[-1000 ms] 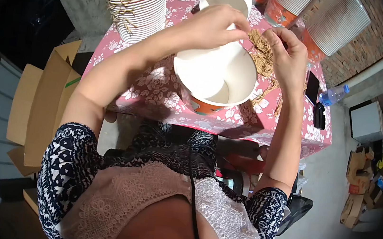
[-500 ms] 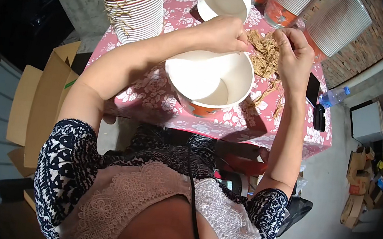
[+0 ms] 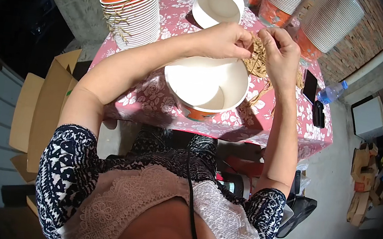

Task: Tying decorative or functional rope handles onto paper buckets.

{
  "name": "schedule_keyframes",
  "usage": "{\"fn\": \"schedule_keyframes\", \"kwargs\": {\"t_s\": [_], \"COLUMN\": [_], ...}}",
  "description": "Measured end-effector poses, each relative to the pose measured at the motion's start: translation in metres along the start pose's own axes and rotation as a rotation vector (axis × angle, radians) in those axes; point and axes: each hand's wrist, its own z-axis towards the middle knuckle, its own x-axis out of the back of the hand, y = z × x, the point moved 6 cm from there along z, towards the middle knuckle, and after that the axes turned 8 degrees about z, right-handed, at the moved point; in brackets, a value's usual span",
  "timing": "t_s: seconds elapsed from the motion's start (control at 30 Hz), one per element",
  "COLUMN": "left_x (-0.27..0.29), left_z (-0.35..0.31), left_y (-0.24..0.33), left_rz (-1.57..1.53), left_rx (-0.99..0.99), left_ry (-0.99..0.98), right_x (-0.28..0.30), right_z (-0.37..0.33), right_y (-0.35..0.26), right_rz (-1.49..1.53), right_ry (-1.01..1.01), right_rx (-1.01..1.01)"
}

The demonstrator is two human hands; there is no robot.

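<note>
A white-lined paper bucket (image 3: 230, 93) with an orange printed outside stands in front of me near the table's front edge. My left hand (image 3: 227, 40) is closed in a pinch just beyond its far rim. My right hand (image 3: 281, 54), also pinched, is a little to the right, its fingertips close to the left ones. Behind and below the fingers lies a tangled heap of tan cords (image 3: 257, 66), with some strands trailing toward me. Whatever the fingertips hold is too thin to tell from the cords behind.
A tall stack of orange-and-white buckets (image 3: 139, 22) with tan cord handles stands at left. An open white bucket (image 3: 219, 9) lies tipped at the back. More nested stacks (image 3: 329, 26) stand back right. A phone (image 3: 310, 86), black case (image 3: 319, 114) and bottle (image 3: 332, 93) lie right.
My right hand has moved left, toward my left hand, so the fingertips now nearly meet. The left fingers have shifted slightly right. The bucket stays in place on the table.
</note>
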Motion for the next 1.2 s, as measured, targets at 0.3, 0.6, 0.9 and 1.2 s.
{"fn": "schedule_keyframes", "kwargs": {"t_s": [0.3, 0.6, 0.9, 1.2], "left_x": [-0.001, -0.006, -0.004, 0.019], "left_z": [0.002, 0.002, -0.013, -0.014], "left_y": [-0.006, -0.007, -0.027, -0.046], "left_rz": [-0.036, 0.313, 0.261, 0.635], "left_rx": [0.078, 0.117, 0.069, 0.272], "left_ry": [0.060, 0.099, -0.262, -0.040], "right_x": [0.008, 0.025, 0.052, 0.038], "right_z": [0.000, 0.001, 0.006, 0.000], "right_y": [-0.007, -0.001, -0.003, -0.038], "right_rz": [-0.057, -0.015, 0.015, 0.070], "right_ry": [0.057, 0.128, 0.212, 0.137], "right_rx": [0.069, 0.095, 0.105, 0.234]}}
